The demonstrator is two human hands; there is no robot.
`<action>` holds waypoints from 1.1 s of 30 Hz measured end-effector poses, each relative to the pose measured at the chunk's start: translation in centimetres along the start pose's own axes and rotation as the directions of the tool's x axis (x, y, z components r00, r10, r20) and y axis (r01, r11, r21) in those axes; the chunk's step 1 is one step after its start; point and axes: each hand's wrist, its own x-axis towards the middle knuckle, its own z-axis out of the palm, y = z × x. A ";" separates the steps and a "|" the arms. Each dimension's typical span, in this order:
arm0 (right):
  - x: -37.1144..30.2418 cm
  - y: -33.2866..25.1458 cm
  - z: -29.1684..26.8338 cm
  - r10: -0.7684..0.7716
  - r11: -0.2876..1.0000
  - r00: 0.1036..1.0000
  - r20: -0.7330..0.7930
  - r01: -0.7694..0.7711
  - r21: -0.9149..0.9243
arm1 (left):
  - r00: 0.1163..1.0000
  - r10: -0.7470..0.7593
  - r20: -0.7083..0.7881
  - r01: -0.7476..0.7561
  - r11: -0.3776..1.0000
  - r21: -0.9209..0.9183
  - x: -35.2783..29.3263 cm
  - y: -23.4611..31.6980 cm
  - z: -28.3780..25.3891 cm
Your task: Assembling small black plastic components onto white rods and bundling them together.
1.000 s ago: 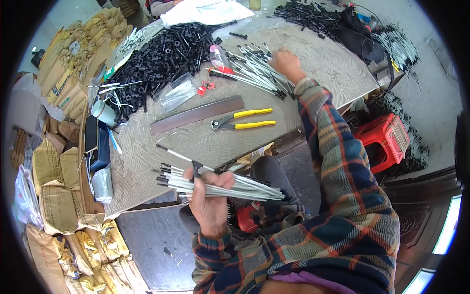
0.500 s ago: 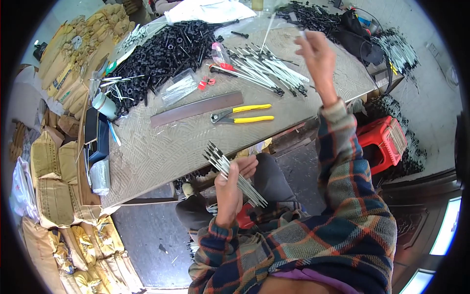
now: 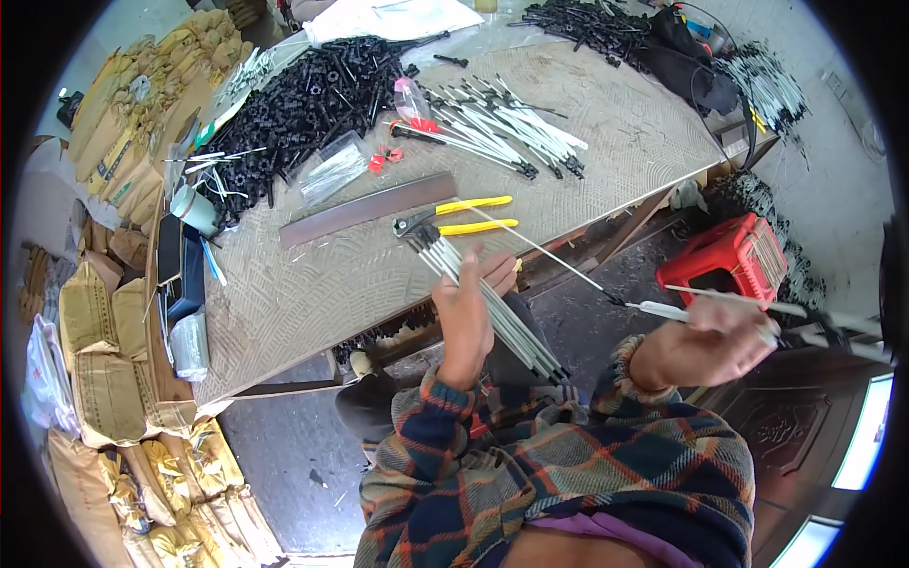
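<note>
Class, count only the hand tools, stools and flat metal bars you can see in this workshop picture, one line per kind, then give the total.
Yellow-handled pliers: 1
Red plastic stool: 1
Long flat dark metal bar: 1
Total: 3

Pale, smooth metal rods [image 3: 492,308]; pliers [image 3: 454,216] with glossy yellow plastic grips; rough, woven-looking matting covers the bench [image 3: 312,284]; matt paper sacks [image 3: 104,379].

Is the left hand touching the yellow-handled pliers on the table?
Apart: the head view shows the left hand gripping a rod bundle, raised clear of the pliers.
</note>
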 end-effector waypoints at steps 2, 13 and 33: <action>1.1 -0.4 -1.4 -0.023 0.938 0.999 0.028 0.012 0.346 | 0.999 -0.010 0.031 0.010 1.000 0.006 0.3 0.1 1.3; -4.7 3.8 -0.8 0.776 0.628 0.336 0.534 -0.487 -0.607 | 0.952 0.297 0.077 -0.305 0.945 0.120 -1.4 1.7 3.2; 1.2 27.1 3.4 0.633 0.253 0.466 0.618 0.630 -0.734 | 0.995 0.097 -0.003 -0.095 0.981 0.168 -5.8 4.7 -4.3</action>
